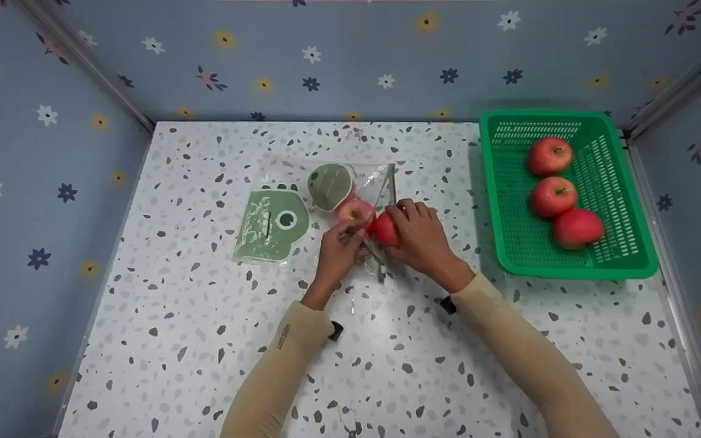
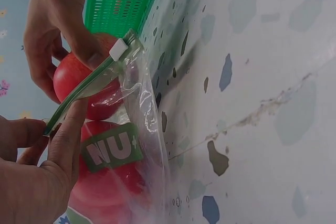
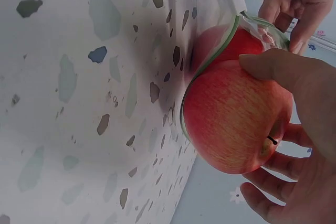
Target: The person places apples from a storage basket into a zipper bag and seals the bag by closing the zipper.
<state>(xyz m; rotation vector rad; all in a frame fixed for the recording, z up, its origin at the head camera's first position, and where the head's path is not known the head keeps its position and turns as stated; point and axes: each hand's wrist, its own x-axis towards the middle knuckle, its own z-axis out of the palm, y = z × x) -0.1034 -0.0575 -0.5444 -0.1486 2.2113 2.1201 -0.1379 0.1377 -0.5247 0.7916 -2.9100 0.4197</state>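
A clear zip bag (image 1: 271,228) with a green printed pattern lies on the table, its mouth facing right. My left hand (image 1: 336,254) pinches the green-edged rim of the mouth between thumb and fingers, seen closely in the left wrist view. A white slider (image 2: 118,50) sits on the zip. My right hand (image 1: 420,237) grips a red apple (image 3: 239,116) at the mouth, partly inside the rim. Another apple (image 1: 355,211) lies inside the bag, just beyond it. More red shows behind the green print, partly hidden.
A green plastic basket (image 1: 490,201) stands at the right of the table, with three apples (image 1: 552,196) in it. Flower-patterned panels (image 1: 350,55) rise behind the speckled white table (image 1: 192,340) and at both sides.
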